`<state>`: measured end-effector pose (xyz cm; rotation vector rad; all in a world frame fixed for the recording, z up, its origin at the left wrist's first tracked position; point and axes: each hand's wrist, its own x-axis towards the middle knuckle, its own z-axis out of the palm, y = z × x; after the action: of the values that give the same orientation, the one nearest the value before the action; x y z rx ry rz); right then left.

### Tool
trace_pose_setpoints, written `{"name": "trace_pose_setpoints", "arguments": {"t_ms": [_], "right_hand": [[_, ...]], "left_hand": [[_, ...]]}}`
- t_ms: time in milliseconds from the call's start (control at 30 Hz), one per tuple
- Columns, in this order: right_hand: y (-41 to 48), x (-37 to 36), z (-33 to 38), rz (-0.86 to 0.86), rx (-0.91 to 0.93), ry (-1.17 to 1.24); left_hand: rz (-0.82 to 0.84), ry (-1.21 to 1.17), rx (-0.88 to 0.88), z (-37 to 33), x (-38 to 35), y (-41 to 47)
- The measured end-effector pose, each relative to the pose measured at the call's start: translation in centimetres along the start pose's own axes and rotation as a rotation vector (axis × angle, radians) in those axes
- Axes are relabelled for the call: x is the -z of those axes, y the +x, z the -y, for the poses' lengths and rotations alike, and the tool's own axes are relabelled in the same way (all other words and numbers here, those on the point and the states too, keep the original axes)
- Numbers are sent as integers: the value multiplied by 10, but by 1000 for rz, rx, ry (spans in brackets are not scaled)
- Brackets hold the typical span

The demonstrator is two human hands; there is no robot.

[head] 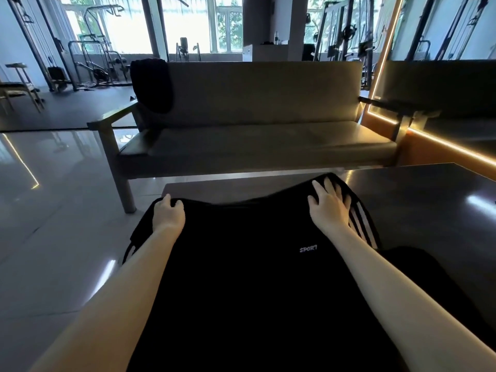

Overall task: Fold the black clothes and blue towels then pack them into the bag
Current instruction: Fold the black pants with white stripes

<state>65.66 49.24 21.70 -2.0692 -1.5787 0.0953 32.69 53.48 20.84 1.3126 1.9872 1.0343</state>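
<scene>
Black top point(255, 277) spread on counter point(429, 205), under both forearms. Soft, light, limp; likely to slump and slide on the glossy surface. Left hand point(167, 214): fingers curled over far left edge, gripping. Right hand point(328, 201): fingers splayed flat, pressing far right corner beside white stripes. Best taken at corners. Beyond fingers: black cloth point(151, 84) draped over sofa point(268, 146) back.
</scene>
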Motion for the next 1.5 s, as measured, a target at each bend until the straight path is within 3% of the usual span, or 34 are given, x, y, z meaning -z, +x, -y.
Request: {"name": "trace_pose_setpoints", "arguments": {"t_ms": [100, 300, 467, 767, 900, 1233, 1500], "right_hand": [[-5, -14, -2, 175, -33, -18], [-16, -34, -7, 236, 2, -96], [-23, -48, -13, 547, 35, -173], [-48, -57, -12, 409, 88, -296], [-81, -37, -14, 354, 138, -285], [-176, 21, -17, 493, 112, -369], [-232, 53, -21, 557, 97, -228]], "left_hand": [[168, 130, -97, 18, -6, -2], [465, 604, -169, 49, -7, -11], [417, 812, -263, 63, -14, -14], [300, 894, -366, 69, -16, -36], [404, 826, -438, 69, 2, -72], [624, 781, -468, 112, 58, -146], [455, 805, -301, 127, 94, -195]]}}
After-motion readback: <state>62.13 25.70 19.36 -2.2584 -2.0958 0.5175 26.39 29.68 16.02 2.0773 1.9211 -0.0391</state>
